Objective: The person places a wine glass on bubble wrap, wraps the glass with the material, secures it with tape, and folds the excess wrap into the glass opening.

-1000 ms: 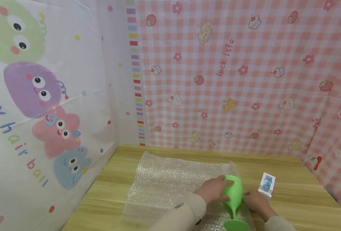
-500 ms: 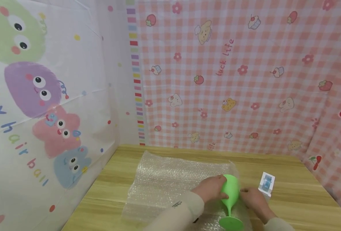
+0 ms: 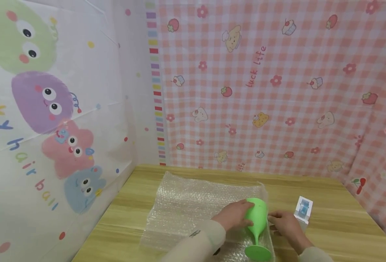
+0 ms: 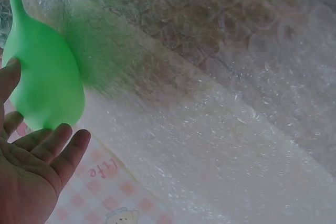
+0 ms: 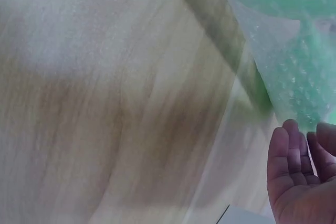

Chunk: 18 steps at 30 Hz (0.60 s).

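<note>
A bright green goblet [image 3: 257,214] lies on its side over the right part of a bubble wrap sheet [image 3: 193,203], its round foot towards me. My left hand [image 3: 233,215] holds the bowl from the left; in the left wrist view its thumb and fingertips touch the bowl [image 4: 44,77]. To the right of the goblet, my right hand [image 3: 286,226] pinches the raised right edge of the sheet. From the right wrist, the green shows through the lifted bubble wrap [image 5: 286,72] beside the fingers.
A small white box [image 3: 303,209] with a blue picture or window stands behind my right hand. The wooden table [image 3: 333,218] meets a pink checked cloth [image 3: 245,138] at the back and a white cartoon-printed sheet [image 3: 114,123] on the left.
The goblet and my left hand have shifted a little to the left. My right hand has moved slightly left too, and the sheet's right edge now stands up against the goblet.
</note>
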Each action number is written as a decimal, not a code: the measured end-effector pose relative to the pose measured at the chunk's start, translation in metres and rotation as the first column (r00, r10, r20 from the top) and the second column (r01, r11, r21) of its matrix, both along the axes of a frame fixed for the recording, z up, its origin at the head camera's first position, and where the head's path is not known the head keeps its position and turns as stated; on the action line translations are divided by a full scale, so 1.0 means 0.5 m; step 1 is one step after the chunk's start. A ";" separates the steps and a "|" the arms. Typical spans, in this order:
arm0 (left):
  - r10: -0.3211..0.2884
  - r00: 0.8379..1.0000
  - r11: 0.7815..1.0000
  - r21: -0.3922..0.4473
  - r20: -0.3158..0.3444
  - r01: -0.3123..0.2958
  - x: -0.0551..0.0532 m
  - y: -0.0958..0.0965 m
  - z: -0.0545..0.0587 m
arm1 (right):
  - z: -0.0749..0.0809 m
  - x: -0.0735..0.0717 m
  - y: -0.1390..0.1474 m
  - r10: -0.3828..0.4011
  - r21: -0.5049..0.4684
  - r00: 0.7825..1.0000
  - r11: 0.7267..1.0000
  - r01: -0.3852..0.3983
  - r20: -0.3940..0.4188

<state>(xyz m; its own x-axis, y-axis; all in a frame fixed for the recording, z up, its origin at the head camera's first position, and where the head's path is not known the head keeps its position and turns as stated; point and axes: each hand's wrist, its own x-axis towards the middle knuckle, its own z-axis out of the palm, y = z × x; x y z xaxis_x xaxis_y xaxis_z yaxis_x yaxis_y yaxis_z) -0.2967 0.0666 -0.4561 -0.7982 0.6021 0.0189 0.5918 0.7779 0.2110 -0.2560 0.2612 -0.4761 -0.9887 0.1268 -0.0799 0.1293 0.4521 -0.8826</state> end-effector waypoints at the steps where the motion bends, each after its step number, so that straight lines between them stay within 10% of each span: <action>1: 0.003 1.000 1.000 0.007 0.006 -0.003 0.001 -0.002 -0.001 | -0.002 -0.001 0.000 0.006 -0.010 1.000 1.000 -0.006 -0.001; 8: -0.004 1.000 0.999 0.043 0.023 0.003 -0.002 -0.010 -0.011 | -0.007 -0.006 -0.007 0.032 -0.049 0.999 0.998 -0.033 -0.023; 18: -0.014 1.000 0.994 0.110 -0.022 0.016 -0.002 -0.015 -0.022 | -0.001 -0.004 -0.016 0.074 0.133 0.994 0.989 -0.062 -0.083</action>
<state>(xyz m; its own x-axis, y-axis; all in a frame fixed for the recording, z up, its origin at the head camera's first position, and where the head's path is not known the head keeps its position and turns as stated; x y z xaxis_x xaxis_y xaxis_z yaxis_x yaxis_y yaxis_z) -0.2978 0.0591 -0.4669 -0.7880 0.6071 0.1025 0.6082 0.7417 0.2828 -0.2583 0.2532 -0.4764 -0.9978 0.0628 0.0203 0.0191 0.5685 -0.8225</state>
